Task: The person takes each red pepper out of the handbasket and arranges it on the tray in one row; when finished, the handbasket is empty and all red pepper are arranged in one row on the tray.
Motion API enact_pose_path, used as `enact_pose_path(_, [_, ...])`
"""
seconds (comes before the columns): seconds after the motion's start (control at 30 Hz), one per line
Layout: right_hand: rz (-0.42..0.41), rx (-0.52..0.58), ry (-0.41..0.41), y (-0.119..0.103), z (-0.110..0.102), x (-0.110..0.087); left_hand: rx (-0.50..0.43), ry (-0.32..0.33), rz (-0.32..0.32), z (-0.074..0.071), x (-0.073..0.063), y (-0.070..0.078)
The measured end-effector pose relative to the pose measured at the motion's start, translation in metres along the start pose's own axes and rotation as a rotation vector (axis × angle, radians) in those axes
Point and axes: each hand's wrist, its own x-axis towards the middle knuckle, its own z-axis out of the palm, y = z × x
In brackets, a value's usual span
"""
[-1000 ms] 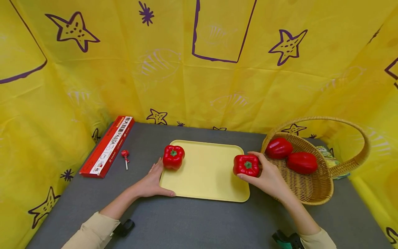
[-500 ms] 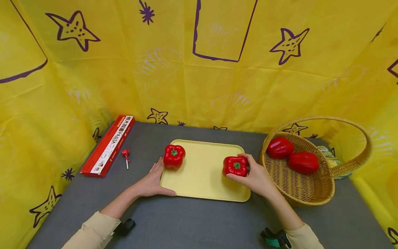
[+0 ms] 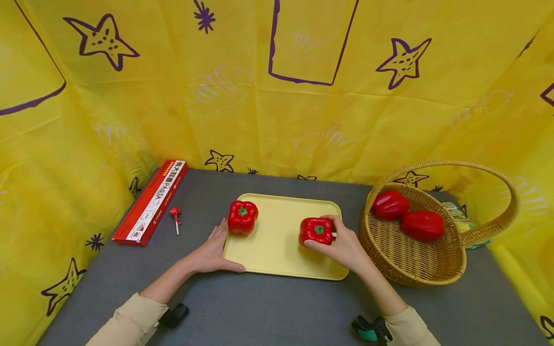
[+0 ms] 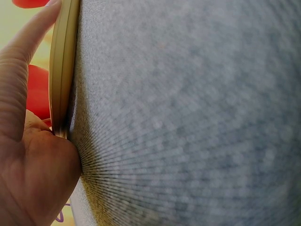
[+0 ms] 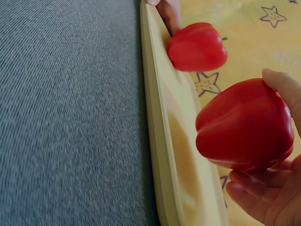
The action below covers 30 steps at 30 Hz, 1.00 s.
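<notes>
My right hand (image 3: pixel 347 246) grips a red bell pepper (image 3: pixel 308 231) with a green stem, thumb on the near side and fingers round the far side. In the right wrist view this held pepper (image 5: pixel 244 125) hangs over the pale yellow tray (image 5: pixel 157 117), its shadow falling on the tray. At the tray's left end sits a second red bell pepper (image 3: pixel 241 226). My left hand (image 3: pixel 211 253) rests against the tray's left front corner, fingers along the left side and thumb at the front rim. The left wrist view shows that thumb (image 4: pixel 16 70) extended along the rim.
Right of the tray stands a wicker basket (image 3: pixel 409 257) with a tall handle, holding two red peppers (image 3: pixel 421 226). Green packaging (image 3: pixel 460 221) lies behind it. At left are a red pasta box (image 3: pixel 149 204) and a lollipop (image 3: pixel 175 214). A yellow cloth hangs behind the grey table.
My right hand has moved leftward with the bell pepper, from the tray's right edge to further over the tray. The left hand and the other pepper have stayed in place.
</notes>
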Motion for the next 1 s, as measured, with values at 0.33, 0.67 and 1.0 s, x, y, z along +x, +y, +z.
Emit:
enact_pose_path(0.33, [-0.012,0.018,0.010,-0.006,0.015,0.006,0.004,-0.004,0.001,0.000,0.001,0.000])
enact_pose_path(0.67, [0.016,0.041,-0.012,-0.014,0.026,0.011,0.007,-0.005,-0.011,0.000,0.001,0.000])
enact_pose_path(1.0, [0.020,0.083,-0.031,-0.022,0.037,0.017,0.011,-0.010,-0.017,0.000,0.002,0.000])
